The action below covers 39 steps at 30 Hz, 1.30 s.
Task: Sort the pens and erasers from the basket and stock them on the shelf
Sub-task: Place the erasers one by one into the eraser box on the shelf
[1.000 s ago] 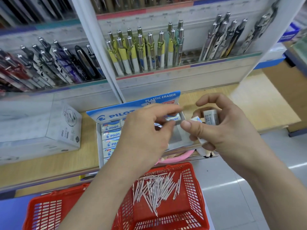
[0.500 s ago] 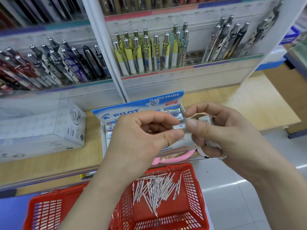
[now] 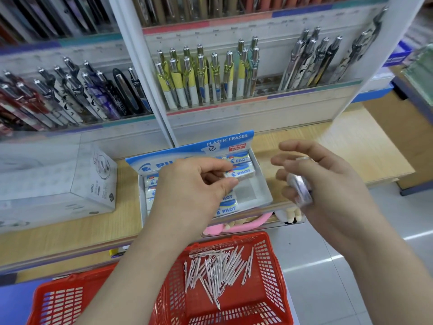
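Observation:
A blue and white eraser display box (image 3: 263,181) stands on the wooden shelf (image 3: 339,146), holding rows of wrapped erasers. My left hand (image 3: 189,191) pinches one eraser (image 3: 240,172) over the box's right column. To the right of the box, my right hand (image 3: 328,184) holds a few more wrapped erasers (image 3: 301,186) against its lower fingers, with forefinger and thumb spread. Below, a red basket (image 3: 276,266) contains several white pens (image 3: 218,268).
Pen racks (image 3: 203,76) fill the wall behind the shelf. A white carton (image 3: 58,184) sits on the shelf at the left. Pink plush items (image 3: 234,228) hang under the shelf edge. Grey floor (image 3: 386,266) lies at the right.
My left hand took an eraser from my right hand and carried it down to the box's right column. My right hand drew back to the right, its forefinger and thumb now apart.

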Tool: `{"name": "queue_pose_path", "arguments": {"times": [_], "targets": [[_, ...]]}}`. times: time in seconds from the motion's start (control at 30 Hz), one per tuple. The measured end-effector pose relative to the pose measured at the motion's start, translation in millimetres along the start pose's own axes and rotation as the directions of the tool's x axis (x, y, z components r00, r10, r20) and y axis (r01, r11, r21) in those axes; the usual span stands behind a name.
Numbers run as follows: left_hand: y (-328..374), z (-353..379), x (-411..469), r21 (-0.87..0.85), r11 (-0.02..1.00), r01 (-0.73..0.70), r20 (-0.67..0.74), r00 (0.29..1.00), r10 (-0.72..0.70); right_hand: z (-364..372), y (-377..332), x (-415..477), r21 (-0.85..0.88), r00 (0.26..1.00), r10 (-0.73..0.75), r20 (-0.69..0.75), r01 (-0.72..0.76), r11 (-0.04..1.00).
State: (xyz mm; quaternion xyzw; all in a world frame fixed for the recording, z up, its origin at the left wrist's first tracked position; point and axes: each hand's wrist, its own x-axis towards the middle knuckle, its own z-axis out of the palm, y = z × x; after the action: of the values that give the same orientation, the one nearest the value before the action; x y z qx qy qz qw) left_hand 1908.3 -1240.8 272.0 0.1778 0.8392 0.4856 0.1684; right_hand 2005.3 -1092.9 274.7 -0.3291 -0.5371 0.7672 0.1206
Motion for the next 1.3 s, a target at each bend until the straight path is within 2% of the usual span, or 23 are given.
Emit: {"name": "queue_pose_path", "arguments": {"times": [0.07,0.13,0.33,0.67,0.73,0.83,0.9,0.97,1.07,1.13,1.2,1.3], "targets": [[-4.2,6.0,1.7,0.079,0.996,-0.036,-0.003,0.999,0.036,-5.2,2.4,2.7,0.228,0.997,0.083,-0.002,-0.08,0.97],[-8.0,12.0,1.9,0.15,0.983,-0.11,0.015,0.994,0.109,-6.5,4.1,3.2,0.34,0.994,0.108,0.023,-0.109,0.934],[-15.4,19.5,4.6,0.324,0.901,-0.289,0.021,0.954,0.299,-0.6,6.4,1.4,0.482,0.994,0.107,0.034,-0.11,0.87],[-10.7,23.7,8.3,0.482,0.837,-0.258,0.068,0.964,0.259,9.2,5.3,-6.2,0.552,0.994,0.106,0.017,-0.098,0.828],[-8.6,21.3,6.4,0.414,0.872,-0.263,0.052,0.963,0.265,10.9,3.9,-8.1,0.58,0.994,0.104,0.027,-0.1,0.808],[5.0,13.1,-8.1,0.058,0.962,-0.268,-0.001,0.963,0.268,13.6,1.8,-12.5,0.593,0.996,0.077,0.051,-0.092,0.8],[16.3,13.4,-21.3,-0.129,0.966,-0.226,0.083,0.968,0.238,16.9,0.8,-15.6,0.593,0.995,0.061,0.073,-0.092,0.8],[21.1,20.5,-30.3,-0.138,0.969,-0.206,0.133,0.965,0.224,22.1,0.7,-18.0,0.577,0.994,0.049,0.101,-0.099,0.811],[22.1,26.3,-32.9,-0.176,0.968,-0.176,0.069,0.979,0.191,26.5,1.9,-20.6,0.562,0.991,0.051,0.127,-0.114,0.819],[24.6,22.5,-31.5,-0.38,0.922,-0.069,0.055,0.994,0.097,24.6,1.5,-21.5,0.503,0.99,0.043,0.134,-0.106,0.858],[25.2,16.7,-30.0,-0.576,0.813,0.087,0.098,0.994,-0.037,21.2,0.2,-22.3,0.412,0.99,0.034,0.134,-0.087,0.907],[22.6,12.6,-30.6,-0.656,0.73,0.19,0.139,0.982,-0.131,18.5,-1.2,-23.9,0.206,0.996,0.015,0.088,-0.033,0.978]]}}
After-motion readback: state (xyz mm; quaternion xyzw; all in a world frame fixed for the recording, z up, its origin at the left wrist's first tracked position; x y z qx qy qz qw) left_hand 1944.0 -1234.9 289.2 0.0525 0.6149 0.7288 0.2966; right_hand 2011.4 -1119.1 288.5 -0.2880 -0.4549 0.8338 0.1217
